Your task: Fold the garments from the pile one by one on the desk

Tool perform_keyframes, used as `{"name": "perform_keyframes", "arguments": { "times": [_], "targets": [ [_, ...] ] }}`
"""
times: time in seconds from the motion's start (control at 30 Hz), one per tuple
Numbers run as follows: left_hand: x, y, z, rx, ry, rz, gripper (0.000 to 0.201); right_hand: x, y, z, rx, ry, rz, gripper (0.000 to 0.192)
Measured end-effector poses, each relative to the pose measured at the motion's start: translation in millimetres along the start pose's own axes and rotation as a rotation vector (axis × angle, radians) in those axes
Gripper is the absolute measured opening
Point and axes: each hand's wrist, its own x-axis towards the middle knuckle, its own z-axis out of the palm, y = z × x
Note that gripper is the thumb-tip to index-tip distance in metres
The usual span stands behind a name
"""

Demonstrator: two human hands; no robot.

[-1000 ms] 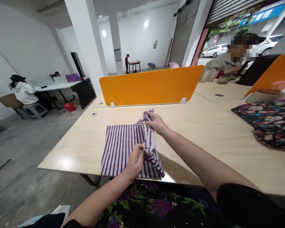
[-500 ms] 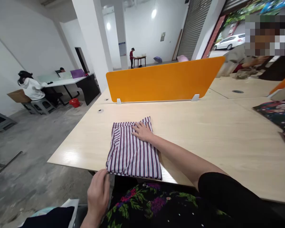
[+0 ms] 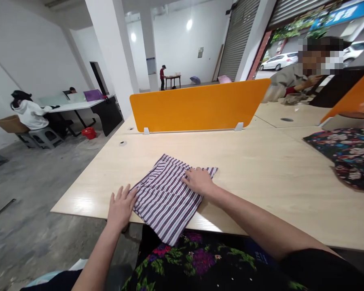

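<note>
A folded pair of striped pants (image 3: 166, 194), white with dark and reddish lines, lies askew on the pale wooden table (image 3: 261, 173). Its lower corner hangs over the front edge, while a pointed end sticks out at the upper right. My right hand (image 3: 199, 181) rests flat on the upper right part of the cloth, fingers stretched out. At the left side, my left hand (image 3: 120, 205) is open with spread fingers, its fingertips at the edge of the fabric.
An orange divider (image 3: 197, 107) stands across the table behind the pants. Dark floral cloth (image 3: 348, 157) lies at the right. Across the table at the upper right sits another person (image 3: 288, 79). A red bucket (image 3: 89, 133) is on the floor at the left.
The pants have turned clockwise on the table. My left hand has risen from below the front edge to their left side and spread its fingers; my right hand has shifted right and slightly nearer.
</note>
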Motion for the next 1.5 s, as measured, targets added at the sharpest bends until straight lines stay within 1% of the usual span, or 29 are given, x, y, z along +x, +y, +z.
{"name": "perform_keyframes", "arguments": {
  "times": [0.03, 0.1, 0.13, 0.17, 0.2, 0.27, 0.33, 0.37, 0.43, 0.47, 0.5, 0.53, 0.6, 0.63, 0.7, 0.73, 0.8, 0.83, 0.9, 0.97, 1.0, 1.03, 1.1, 1.17, 1.23, 1.3, 1.37, 1.43, 1.5],
  "targets": [
    [-1.3, -2.3, -3.5, -0.029, 0.092, -0.078, 0.036, 0.3, 7.8, -6.2, 0.002, -0.003, 0.000, 0.056],
    [-13.5, -2.9, -9.1, -0.129, 0.276, -0.272, 0.037, 4.5, 25.5, -12.5, 0.026, 0.048, 0.023, 0.053],
    [-24.1, -0.7, -10.9, -0.207, 0.341, -0.385, 0.036, 7.1, 34.1, -11.6, 0.049, 0.082, 0.042, 0.052],
    [-36.9, 3.6, -11.8, -0.304, 0.380, -0.502, 0.035, 9.3, 41.5, -8.0, 0.074, 0.105, 0.056, 0.052],
    [-50.6, 10.1, -11.8, -0.423, 0.392, -0.612, 0.035, 10.9, 47.1, -2.0, 0.094, 0.119, 0.059, 0.051],
    [-75.9, 29.0, -10.1, -0.734, 0.355, -0.792, 0.040, 11.7, 51.4, 14.2, 0.114, 0.147, 0.021, 0.047],
    [-91.6, 52.1, -8.0, -1.099, 0.272, -0.917, 0.047, 10.0, 46.4, 30.6, 0.119, 0.212, -0.079, 0.041],
    [-94.5, 63.4, -7.4, -1.284, 0.209, -0.960, 0.049, 8.6, 41.2, 37.2, 0.131, 0.253, -0.133, 0.037],
    [-92.2, 82.2, -7.2, -1.600, 0.065, -0.996, 0.048, 5.8, 28.4, 46.2, 0.179, 0.301, -0.232, 0.029],
    [-88.5, 88.9, -7.5, -1.711, 0.008, -0.999, 0.046, 4.4, 21.8, 48.9, 0.209, 0.308, -0.277, 0.026],
    [-84.2, 93.7, -8.0, -1.790, -0.025, -1.005, 0.044, 2.9, 15.7, 50.7, 0.240, 0.307, -0.320, 0.023],
    [-80.4, 96.7, -8.6, -1.839, -0.028, -1.016, 0.043, 1.4, 10.3, 51.8, 0.272, 0.300, -0.360, 0.021],
    [-77.3, 97.3, -10.5, -1.874, 0.014, -1.034, 0.044, -2.1, 2.2, 52.9, 0.337, 0.276, -0.421, 0.021],
    [-78.7, 95.2, -11.9, -1.885, 0.025, -1.022, 0.046, -4.3, -0.6, 53.1, 0.367, 0.269, -0.428, 0.022],
    [-87.9, 87.7, -16.1, -1.913, 0.001, -0.955, 0.053, -9.4, -4.2, 53.3, 0.405, 0.265, -0.405, 0.028],
    [-94.7, 83.0, -18.5, -1.924, -0.017, -0.923, 0.054, -12.0, -5.4, 53.6, 0.404, 0.259, -0.383, 0.035],
    [-109.5, 74.4, -22.5, -1.932, -0.028, -0.906, 0.053, -16.7, -7.8, 55.1, 0.367, 0.217, -0.341, 0.047],
    [-115.9, 71.3, -23.5, -1.935, -0.018, -0.921, 0.051, -18.2, -9.7, 56.5, 0.346, 0.184, -0.335, 0.047],
    [-124.1, 67.2, -22.5, -1.955, 0.004, -0.950, 0.051, -19.5, -16.4, 60.0, 0.343, 0.128, -0.345, 0.039],
    [-126.9, 63.9, -19.2, -1.992, 0.013, -0.939, 0.055, -18.8, -28.6, 61.4, 0.425, 0.098, -0.369, 0.029],
    [-127.7, 61.1, -18.0, -2.004, 0.024, -0.923, 0.057, -18.4, -37.3, 60.2, 0.495, 0.070, -0.383, 0.026],
    [-129.5, 57.1, -17.9, -2.003, 0.049, -0.906, 0.059, -18.2, -47.9, 57.2, 0.579, 0.016, -0.397, 0.024],
    [-138.5, 43.9, -22.9, -1.963, 0.128, -0.886, 0.060, -19.1, -74.8, 46.8, 0.787, -0.173, -0.417, 0.027],
    [-157.1, 24.4, -35.5, -1.891, 0.222, -0.879, 0.058, -21.8, -109.4, 33.1, 1.005, -0.396, -0.408, 0.034],
    [-183.5, 1.9, -54.7, -1.803, 0.323, -0.881, 0.058, -25.2, -150.4, 20.8, 1.172, -0.549, -0.388, 0.039],
    [-213.0, -18.8, -79.0, -1.696, 0.436, -0.904, 0.062, -28.4, -195.8, 13.3, 1.263, -0.621, -0.423, 0.040],
    [-241.6, -34.6, -107.1, -1.554, 0.546, -0.955, 0.065, -31.8, -243.6, 11.9, 1.313, -0.657, -0.515, 0.039],
    [-268.2, -45.2, -136.1, -1.400, 0.636, -1.029, 0.068, -36.6, -291.8, 16.4, 1.350, -0.675, -0.627, 0.037],
    [-295.3, -53.4, -161.1, -1.255, 0.707, -1.117, 0.069, -43.4, -338.5, 25.9, 1.378, -0.669, -0.738, 0.034]
  ]
}}
